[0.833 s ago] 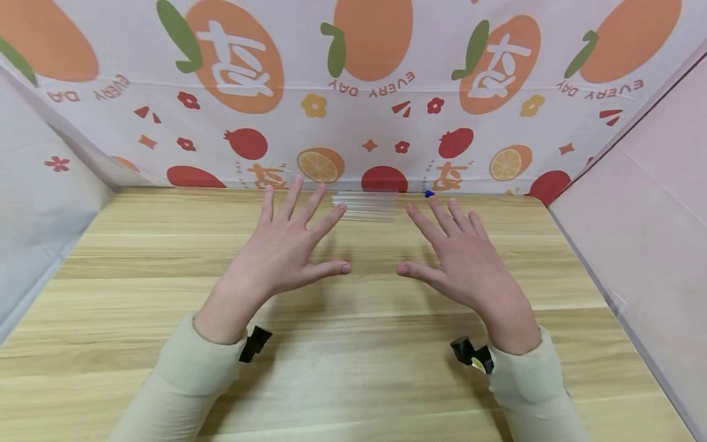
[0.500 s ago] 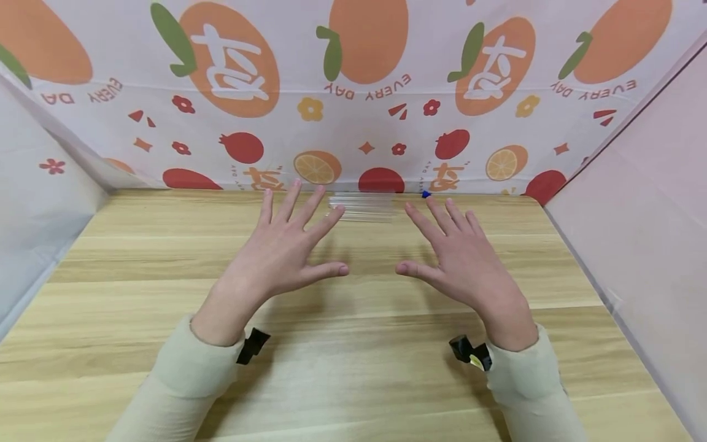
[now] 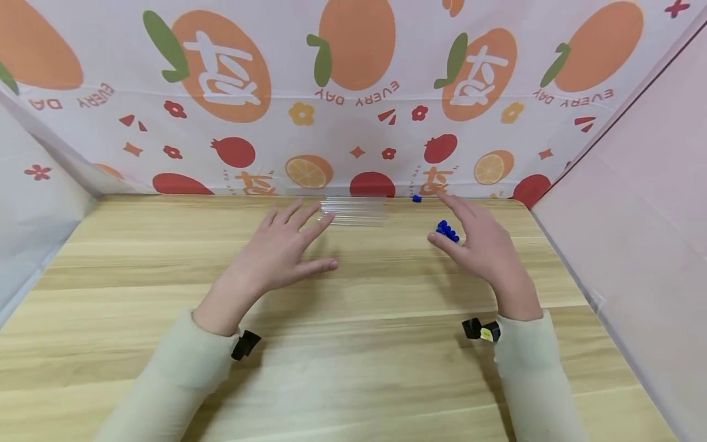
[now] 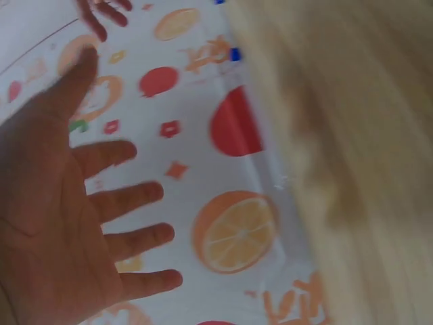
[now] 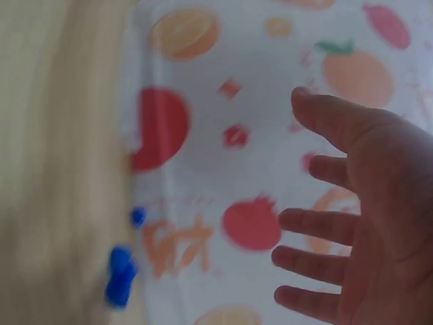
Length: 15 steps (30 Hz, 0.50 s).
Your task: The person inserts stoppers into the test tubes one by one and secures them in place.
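My left hand [image 3: 276, 252] hovers over the table with its fingers spread, holding nothing. Its index fingertip lies in front of the left end of several clear thin rods or tubes [image 3: 356, 212] at the table's back edge. To the right, my right hand [image 3: 486, 245] is held with thumb and fingers apart around the view of a cluster of small blue pieces [image 3: 447, 231]. The right wrist view shows a gap between that hand [image 5: 385, 223] and the blue cluster [image 5: 120, 277]. One separate blue piece [image 3: 417, 199] lies near the back edge; its kind is too small to tell.
A fruit-printed cloth [image 3: 353, 123] hangs directly behind the wooden table [image 3: 353, 368]. Pale side panels [image 3: 635, 245] flank it. A black wrist camera [image 3: 245, 345] sticks out from the left cuff, and another camera [image 3: 480, 329] from the right.
My right hand has moved right and turned, its fingers closer together, uncovering the blue cluster. The left hand has shifted only slightly. The head view has tilted up and swung a little right.
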Each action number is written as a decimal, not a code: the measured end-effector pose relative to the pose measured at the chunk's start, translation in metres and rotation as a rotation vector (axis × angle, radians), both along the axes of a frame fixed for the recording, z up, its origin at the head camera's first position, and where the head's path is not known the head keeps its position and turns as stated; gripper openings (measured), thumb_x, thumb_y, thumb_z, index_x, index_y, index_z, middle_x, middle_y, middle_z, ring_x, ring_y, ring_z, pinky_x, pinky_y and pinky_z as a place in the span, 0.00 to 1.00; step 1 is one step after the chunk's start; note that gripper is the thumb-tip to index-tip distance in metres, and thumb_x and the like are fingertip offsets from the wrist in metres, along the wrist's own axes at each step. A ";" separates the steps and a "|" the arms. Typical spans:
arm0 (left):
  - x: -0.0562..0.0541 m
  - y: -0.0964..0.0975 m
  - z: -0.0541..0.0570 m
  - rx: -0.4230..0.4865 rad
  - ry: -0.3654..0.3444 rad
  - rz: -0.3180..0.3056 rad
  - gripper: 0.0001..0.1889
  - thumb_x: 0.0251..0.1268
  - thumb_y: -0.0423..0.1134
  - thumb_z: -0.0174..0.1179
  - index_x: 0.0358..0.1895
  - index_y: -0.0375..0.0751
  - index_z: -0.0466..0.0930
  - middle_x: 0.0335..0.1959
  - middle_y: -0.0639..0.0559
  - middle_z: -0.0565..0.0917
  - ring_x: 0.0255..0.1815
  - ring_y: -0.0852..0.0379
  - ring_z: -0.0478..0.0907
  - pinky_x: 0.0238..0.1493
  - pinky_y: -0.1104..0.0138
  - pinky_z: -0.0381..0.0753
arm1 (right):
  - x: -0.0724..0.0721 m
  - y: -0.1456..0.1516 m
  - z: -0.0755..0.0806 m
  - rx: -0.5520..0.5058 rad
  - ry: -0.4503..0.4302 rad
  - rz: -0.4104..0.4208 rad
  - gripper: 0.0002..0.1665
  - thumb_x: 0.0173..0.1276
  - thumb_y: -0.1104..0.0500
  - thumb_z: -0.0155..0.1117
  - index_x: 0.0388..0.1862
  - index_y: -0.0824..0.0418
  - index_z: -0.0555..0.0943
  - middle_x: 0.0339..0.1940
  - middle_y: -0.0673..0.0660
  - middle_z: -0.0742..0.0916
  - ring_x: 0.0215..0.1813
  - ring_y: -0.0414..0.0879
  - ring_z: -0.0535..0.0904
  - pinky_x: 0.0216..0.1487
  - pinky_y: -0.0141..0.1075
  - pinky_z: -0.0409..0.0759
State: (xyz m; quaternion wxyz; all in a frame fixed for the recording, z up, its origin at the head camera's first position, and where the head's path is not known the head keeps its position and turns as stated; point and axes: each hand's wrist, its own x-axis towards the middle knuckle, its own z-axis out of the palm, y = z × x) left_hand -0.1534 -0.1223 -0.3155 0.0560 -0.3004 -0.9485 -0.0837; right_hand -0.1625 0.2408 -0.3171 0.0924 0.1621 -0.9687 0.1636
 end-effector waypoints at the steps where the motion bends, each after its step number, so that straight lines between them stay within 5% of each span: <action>1: -0.004 -0.001 -0.003 -0.006 0.003 0.001 0.45 0.62 0.69 0.59 0.77 0.51 0.61 0.78 0.42 0.60 0.76 0.33 0.56 0.71 0.33 0.58 | -0.004 0.004 -0.003 0.006 -0.010 -0.005 0.47 0.67 0.32 0.61 0.80 0.40 0.57 0.77 0.56 0.69 0.76 0.58 0.63 0.66 0.64 0.70; 15: -0.058 0.010 -0.024 -0.033 -0.173 -0.100 0.35 0.68 0.56 0.61 0.74 0.43 0.67 0.69 0.39 0.73 0.69 0.37 0.70 0.67 0.42 0.71 | -0.075 0.013 -0.022 0.177 -0.148 0.022 0.38 0.70 0.37 0.62 0.74 0.50 0.69 0.71 0.58 0.76 0.71 0.59 0.70 0.66 0.59 0.72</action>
